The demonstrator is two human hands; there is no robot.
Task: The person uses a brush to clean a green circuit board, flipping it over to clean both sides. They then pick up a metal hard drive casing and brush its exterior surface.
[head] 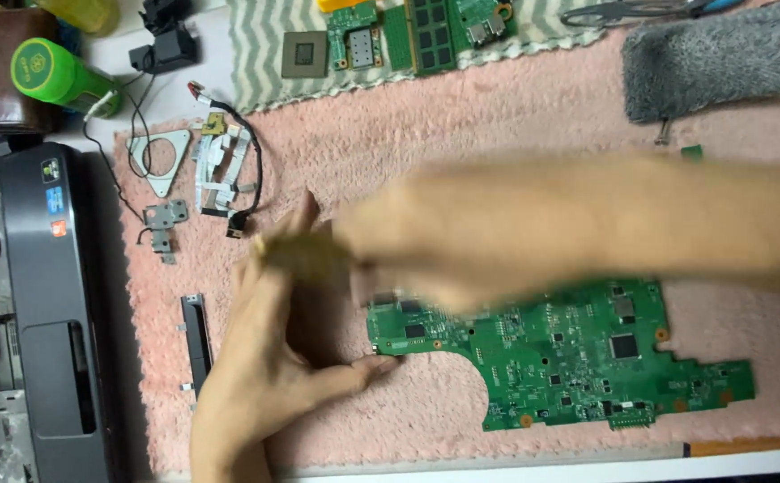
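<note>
The green circuit board (569, 353) lies flat on the pink towel (515, 116) near the worktop's front edge. The left hand (269, 358) touches its left corner with the thumb, grip spread. The right hand (426, 246) hovers blurred above; its grip cannot be told.

Pink fluffy mat (515, 116) carries green circuit board (569, 358), metal brackets (164, 161).

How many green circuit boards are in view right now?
4: the large board on the pink mat under the hands, and three small boards along the top edge. The blurred arm may hide more.
</note>
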